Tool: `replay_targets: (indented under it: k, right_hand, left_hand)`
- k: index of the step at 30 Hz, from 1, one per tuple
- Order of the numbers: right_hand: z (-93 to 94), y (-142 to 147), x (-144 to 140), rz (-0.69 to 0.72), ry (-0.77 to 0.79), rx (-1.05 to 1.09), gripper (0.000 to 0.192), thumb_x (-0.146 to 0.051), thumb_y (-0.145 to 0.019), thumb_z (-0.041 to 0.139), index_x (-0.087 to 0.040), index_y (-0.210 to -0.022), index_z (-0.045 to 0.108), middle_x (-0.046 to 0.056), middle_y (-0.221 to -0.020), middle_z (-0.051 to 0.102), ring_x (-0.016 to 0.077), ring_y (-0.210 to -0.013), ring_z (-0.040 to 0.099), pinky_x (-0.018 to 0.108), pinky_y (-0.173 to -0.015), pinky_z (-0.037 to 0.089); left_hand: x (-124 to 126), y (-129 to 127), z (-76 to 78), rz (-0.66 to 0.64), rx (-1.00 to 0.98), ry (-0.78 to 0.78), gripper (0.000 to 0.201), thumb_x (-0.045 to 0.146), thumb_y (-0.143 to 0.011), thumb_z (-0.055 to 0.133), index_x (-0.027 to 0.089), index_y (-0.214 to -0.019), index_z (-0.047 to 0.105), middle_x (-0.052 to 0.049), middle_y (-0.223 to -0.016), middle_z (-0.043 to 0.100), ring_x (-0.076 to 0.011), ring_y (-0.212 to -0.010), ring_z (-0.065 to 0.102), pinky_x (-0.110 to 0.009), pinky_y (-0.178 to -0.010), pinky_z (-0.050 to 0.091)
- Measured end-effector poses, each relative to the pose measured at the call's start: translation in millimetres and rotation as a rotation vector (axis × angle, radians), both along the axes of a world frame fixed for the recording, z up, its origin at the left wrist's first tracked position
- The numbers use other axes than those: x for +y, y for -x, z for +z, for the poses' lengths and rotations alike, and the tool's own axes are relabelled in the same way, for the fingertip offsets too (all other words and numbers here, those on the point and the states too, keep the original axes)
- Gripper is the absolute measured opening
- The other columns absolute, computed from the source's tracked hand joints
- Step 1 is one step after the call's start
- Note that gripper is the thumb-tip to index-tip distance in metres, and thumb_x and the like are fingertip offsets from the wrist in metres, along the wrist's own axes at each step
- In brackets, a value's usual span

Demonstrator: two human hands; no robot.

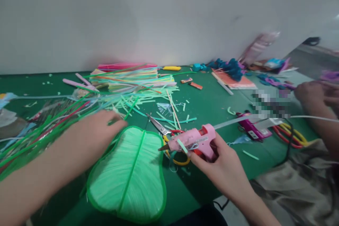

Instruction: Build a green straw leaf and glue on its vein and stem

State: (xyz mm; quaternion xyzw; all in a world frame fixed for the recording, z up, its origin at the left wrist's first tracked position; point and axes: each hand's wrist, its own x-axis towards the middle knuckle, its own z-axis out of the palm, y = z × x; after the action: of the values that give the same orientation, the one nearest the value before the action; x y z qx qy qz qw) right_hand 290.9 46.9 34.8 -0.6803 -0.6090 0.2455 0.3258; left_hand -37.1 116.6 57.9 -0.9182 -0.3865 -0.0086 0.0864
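My right hand [221, 164] is wrapped round a pink glue gun [192, 139], its metal nozzle pointing left. A short pale green strip [182, 146] shows against the gun by my fingertips. Left of the nozzle is a large green leaf [132, 173] with a darker green rim and midrib. My left hand [102, 129] is at the leaf's upper left edge, fingers curled together; what they hold, if anything, is hidden. A thin green strip [131, 108] sticks up beside those fingers. Scissors [159, 125] with yellow and red handles lie partly behind the glue gun.
Bundles of coloured strips [137, 77] and loose offcuts lie along the back of the green table [209, 106]. Long green stems [53, 130] run under my left arm. At right are a magenta glue gun [254, 127] and a co-worker's hand [312, 95]. A wall [132, 17] stands behind.
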Motion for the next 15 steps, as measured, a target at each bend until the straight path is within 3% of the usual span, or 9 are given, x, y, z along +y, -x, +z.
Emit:
replay_targets:
  k: [4,7,11,15]
  right_hand:
    - [-2.9,-6.4,1.0,-0.05,-0.038,0.028,0.034,-0.036,-0.078,0.069,-0.018,-0.106,0.061,-0.001,-0.069,0.07,0.017,-0.054,0.064,0.026,-0.049,0.05]
    - [-4.5,-10.0,2.3,-0.057,-0.037,0.069,0.032,-0.035,-0.078,0.067,-0.018,-0.105,0.061,-0.001,-0.07,0.071,0.017,-0.054,0.063,0.026,-0.05,0.05]
    - [-5.4,-12.5,4.9,-0.069,-0.024,0.122,0.031,-0.037,-0.077,0.067,-0.018,-0.102,0.061,-0.001,-0.069,0.07,0.0171,-0.054,0.062,0.026,-0.049,0.05]
    - [-5.3,-16.2,7.2,-0.082,-0.025,0.199,0.034,-0.036,-0.076,0.067,-0.017,-0.104,0.062,0.001,-0.071,0.072,0.0171,-0.055,0.063,0.026,-0.048,0.05]
  left_hand:
    - [45.7,-41.5,-1.8,-0.155,0.086,-0.058,0.058,-0.001,-0.09,0.05,0.033,-0.136,0.058,-0.012,-0.15,0.053,-0.0299,-0.135,0.052,-0.048,-0.105,0.043]
    - [63.2,-56.2,-16.5,-0.289,0.143,-0.057,0.056,0.001,-0.088,0.057,0.033,-0.135,0.058,-0.012,-0.157,0.044,-0.0321,-0.14,0.048,-0.052,-0.109,0.041]
    - [71.6,-65.0,-24.2,-0.438,0.177,-0.033,0.031,0.003,-0.086,0.063,0.026,-0.106,0.07,-0.005,-0.148,0.058,-0.0218,-0.139,0.05,-0.041,-0.117,0.036]
    - [77.6,-61.9,-2.3,-0.465,0.144,-0.024,0.026,0.004,-0.087,0.059,0.026,-0.096,0.07,-0.002,-0.132,0.069,-0.0156,-0.132,0.056,-0.034,-0.119,0.034]
